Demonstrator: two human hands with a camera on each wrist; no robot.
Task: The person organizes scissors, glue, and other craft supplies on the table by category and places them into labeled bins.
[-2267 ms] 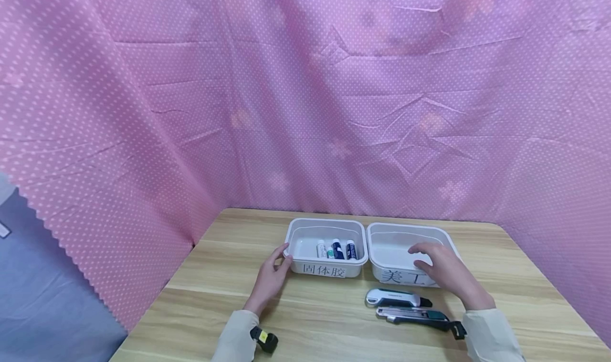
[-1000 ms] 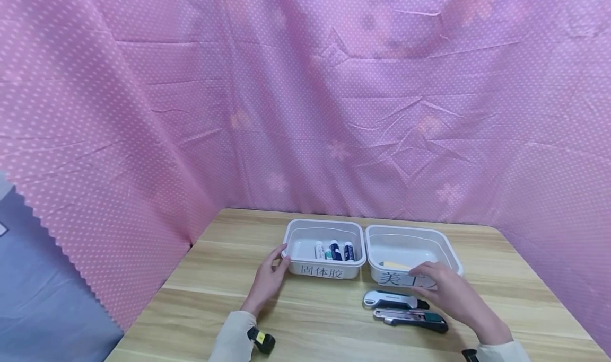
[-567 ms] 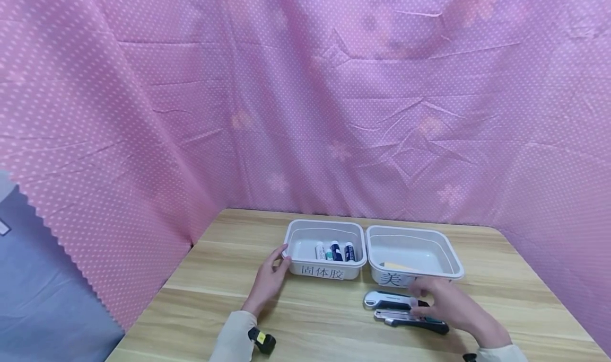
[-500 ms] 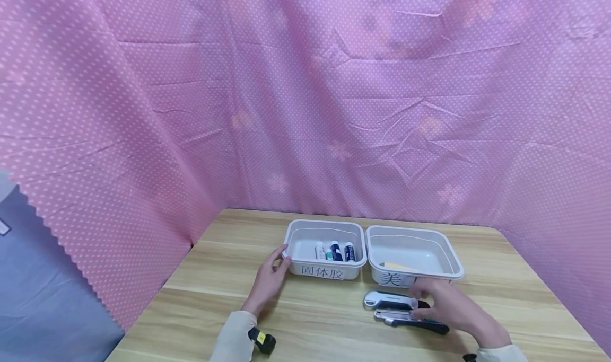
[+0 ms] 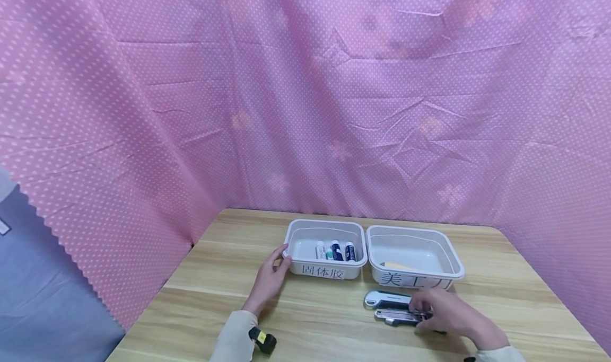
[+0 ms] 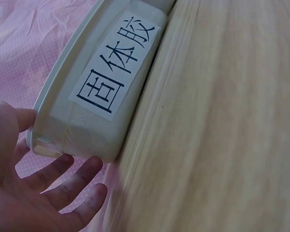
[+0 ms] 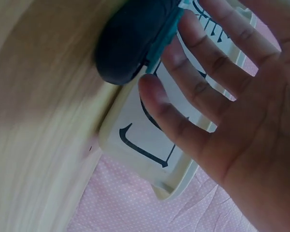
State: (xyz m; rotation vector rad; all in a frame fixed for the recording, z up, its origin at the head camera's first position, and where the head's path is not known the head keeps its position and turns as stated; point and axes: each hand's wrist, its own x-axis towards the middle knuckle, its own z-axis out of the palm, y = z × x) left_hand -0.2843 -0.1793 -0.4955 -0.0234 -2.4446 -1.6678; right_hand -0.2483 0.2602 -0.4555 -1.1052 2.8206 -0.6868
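Observation:
In the head view my left hand [image 5: 269, 282] holds the near left corner of a white plastic box [image 5: 300, 240]; the left wrist view has the thumb against its rim [image 6: 63, 63] and the other fingers around the corner. Several small tubes like glue sticks [image 5: 337, 252] lie inside. My right hand [image 5: 448, 314] grips a silver and black utility knife [image 5: 396, 318], covering its right end. In the right wrist view, fingertips lie along the green edge of its dark handle [image 7: 125, 43]. A white and black utility knife [image 5: 387, 300] lies right behind, its right end behind my fingers.
A second white box [image 5: 406, 237], labelled in Chinese characters, stands right of the first, both on a wooden table [image 5: 215, 277]. Inside it, a yellowish thing [image 5: 394, 265] shows above the front rim. Pink dotted cloth [image 5: 305, 113] hangs behind and to the left.
From over the right box, my right hand has come down toward me and closed on the silver and black knife. The yellowish thing has come into view in that box. My left hand stays put.

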